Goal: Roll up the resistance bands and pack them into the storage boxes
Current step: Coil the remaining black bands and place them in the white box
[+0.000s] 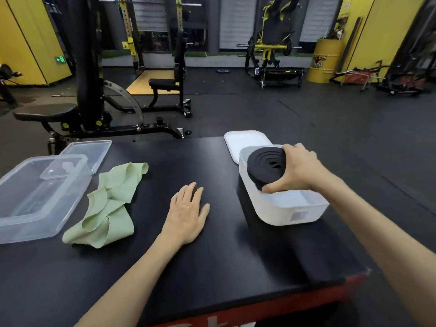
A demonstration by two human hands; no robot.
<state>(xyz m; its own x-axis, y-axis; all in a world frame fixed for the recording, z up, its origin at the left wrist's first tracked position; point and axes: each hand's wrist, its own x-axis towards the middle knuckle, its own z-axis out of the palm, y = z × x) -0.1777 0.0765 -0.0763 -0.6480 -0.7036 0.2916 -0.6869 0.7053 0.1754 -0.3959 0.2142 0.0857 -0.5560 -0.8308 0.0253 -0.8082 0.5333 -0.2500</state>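
Observation:
A rolled black resistance band [265,167] sits in the far end of the white storage box [290,215] on the right of the black table. My right hand [296,169] grips the roll from its right side, thumb at the near edge, fingers over the top. My left hand [186,213] rests flat on the table, fingers straight, holding nothing. A loose, crumpled light green band [108,208] lies left of my left hand. A clear plastic storage box [35,197] stands at the far left.
The white lid [245,140] lies behind the white box. The clear lid [89,149] lies behind the clear box. The table [212,256] has a red front edge. Gym benches, racks and a yellow barrel stand on the floor beyond.

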